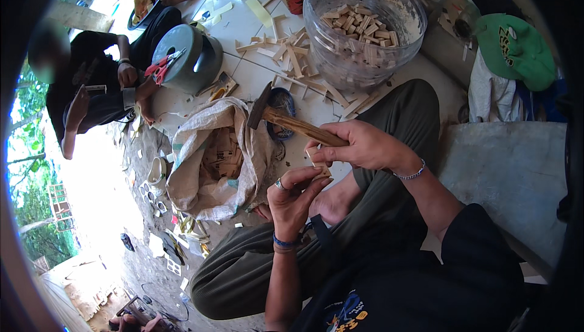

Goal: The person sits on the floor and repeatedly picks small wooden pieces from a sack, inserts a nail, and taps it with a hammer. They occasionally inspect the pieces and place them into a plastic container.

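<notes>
My right hand is closed around the wooden handle of a hammer, whose dark metal head points away to the left. The same hand's fingertips also pinch a small pale wooden piece. Just below, my left hand is closed, with thumb and fingers gripping another small wooden piece. The two pieces are close together; whether they are joined I cannot tell. Beneath the hammer sits a blue oval dish, partly hidden, with thin shiny bits in it that look like nails.
An open woven sack holds flat wooden pieces. Small blocks fill part of a clear plastic tub. Wood strips lie scattered nearby. Red-handled scissors rest on a grey-green upturned bucket. Another person sits at the left. A green cap lies right.
</notes>
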A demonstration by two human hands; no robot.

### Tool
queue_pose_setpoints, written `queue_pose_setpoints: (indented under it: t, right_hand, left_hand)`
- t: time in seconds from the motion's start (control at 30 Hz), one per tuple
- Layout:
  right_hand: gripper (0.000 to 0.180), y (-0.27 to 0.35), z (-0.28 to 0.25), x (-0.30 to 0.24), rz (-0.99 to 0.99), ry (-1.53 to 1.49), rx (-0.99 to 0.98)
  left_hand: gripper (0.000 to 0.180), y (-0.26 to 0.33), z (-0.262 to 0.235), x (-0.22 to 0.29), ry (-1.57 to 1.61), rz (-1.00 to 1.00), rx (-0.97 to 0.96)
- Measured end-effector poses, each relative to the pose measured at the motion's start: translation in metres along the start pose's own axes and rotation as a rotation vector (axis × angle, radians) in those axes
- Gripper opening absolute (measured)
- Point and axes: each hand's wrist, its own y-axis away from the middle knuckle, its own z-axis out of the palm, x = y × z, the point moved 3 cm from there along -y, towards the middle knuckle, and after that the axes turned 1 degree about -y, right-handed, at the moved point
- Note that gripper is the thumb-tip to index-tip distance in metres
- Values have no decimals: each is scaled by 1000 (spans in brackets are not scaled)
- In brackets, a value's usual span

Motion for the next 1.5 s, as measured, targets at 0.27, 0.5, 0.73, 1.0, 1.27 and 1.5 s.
queue_pose_setpoints:
  t: [0.27, 0.5, 0.73, 1.0, 1.27, 1.5]
  right_hand:
    - [35, -5, 2, 8, -39, 43, 37]
    - [29, -12, -6, 6, -111, 270, 136]
    - [32, -43, -28, 14, -245, 583, 197]
    - [32, -64, -44, 46, -512, 733, 335]
    - [26, -60, -52, 89, -143, 887, 420]
    - [29, -75, -51, 98, -32, 801, 362]
  left_hand:
    - [28, 3, -5, -6, -71, -39, -4]
    - [27, -8, -3, -29, -231, 89, 113]
    - [31, -35, 5, -70, -591, 280, 291]
    - [19, -57, -1, -133, -510, 288, 489]
    - [16, -55, -5, -168, -327, 175, 470]
    - [16, -51, -13, -176, -262, 107, 494]
